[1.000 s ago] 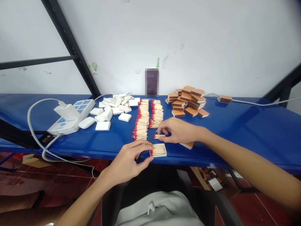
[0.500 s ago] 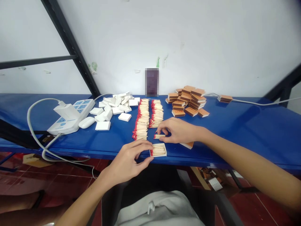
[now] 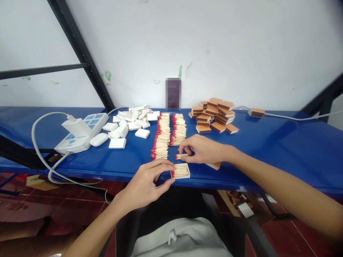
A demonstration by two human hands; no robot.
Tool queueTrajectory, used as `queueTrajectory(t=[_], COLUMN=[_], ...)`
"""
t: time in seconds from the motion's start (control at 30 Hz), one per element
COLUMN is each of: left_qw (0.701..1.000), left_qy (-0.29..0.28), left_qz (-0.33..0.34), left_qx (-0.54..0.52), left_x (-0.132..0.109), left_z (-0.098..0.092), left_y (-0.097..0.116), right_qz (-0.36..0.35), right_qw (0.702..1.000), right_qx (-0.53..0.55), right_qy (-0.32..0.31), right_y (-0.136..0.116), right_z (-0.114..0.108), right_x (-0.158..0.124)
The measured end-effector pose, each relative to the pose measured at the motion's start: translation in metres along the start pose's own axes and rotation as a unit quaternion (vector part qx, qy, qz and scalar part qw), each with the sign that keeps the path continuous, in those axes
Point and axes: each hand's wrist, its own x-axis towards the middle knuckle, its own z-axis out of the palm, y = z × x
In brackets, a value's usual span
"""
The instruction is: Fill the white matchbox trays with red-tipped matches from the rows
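Observation:
With thumb and fingers on its left end, my left hand [image 3: 151, 182] grips a white matchbox tray [image 3: 189, 171] at the table's front edge. Red-tipped matches [image 3: 180, 171] lie inside the tray. Just behind it, my right hand [image 3: 202, 150] pinches a small bunch of matches [image 3: 182, 156], heads to the left, close to the table top. Two long rows of matches, a left row [image 3: 161, 137] and a shorter right row [image 3: 179, 128], stretch back from the hands. Partly hidden under my right wrist lies an orange matchbox sleeve [image 3: 214, 165].
White trays [image 3: 131, 119] are heaped at the left, orange matchbox sleeves [image 3: 214, 112] at the right. A power strip [image 3: 83, 134] with a plug, cable and white mouse-like object [image 3: 99, 139] stands far left. One sleeve [image 3: 256, 112] sits by the wall cable.
Almost nothing differs. My right hand's fingers have closed slightly over the small bunch of matches; my left hand keeps its place on the tray.

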Motion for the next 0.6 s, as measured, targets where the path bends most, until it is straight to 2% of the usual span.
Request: queueTrajectory(t=[0.6], left_qw=[1.000], left_qy=[-0.001], left_qz=[-0.001], left_qx=[-0.006], left_x=[-0.0010], left_z=[0.0008], left_y=[-0.0015], right_qz=[0.026], right_qw=[0.996], right_qx=[0.043], right_qy=[-0.068], right_y=[-0.0001], right_z=[-0.0038], right_x=[0.0000])
